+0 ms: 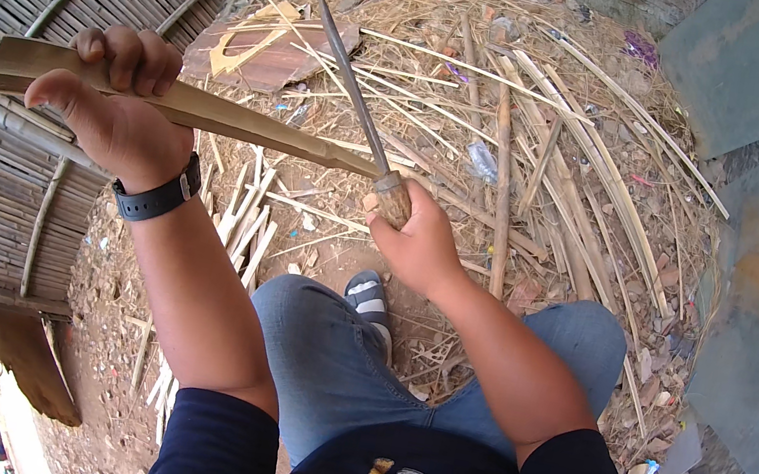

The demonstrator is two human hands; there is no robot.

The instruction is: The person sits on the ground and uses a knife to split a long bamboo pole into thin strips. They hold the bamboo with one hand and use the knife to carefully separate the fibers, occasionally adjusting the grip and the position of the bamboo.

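Note:
My left hand (133, 107) grips a split bamboo piece (248, 120) near its wide end, fingers over the upper side and thumb along the lower side. The piece runs rightward, narrowing toward the knife. My right hand (419, 244) is wrapped round the wooden handle (393, 201) of a long knife (353, 85), whose dark blade points up and away to the left. In this view the bamboo's narrow end meets the blade just above the handle. Whether it touches or passes behind cannot be made out.
Bamboo strips and poles (505, 158) litter the ground ahead, among shavings and a plastic bottle (482, 161). A rusty sheet (255, 53) lies beyond my left hand. Left stands a bamboo slat wall (10, 202); grey panels (743, 78) lean at right. Pale strips (250, 224) lie near my knees.

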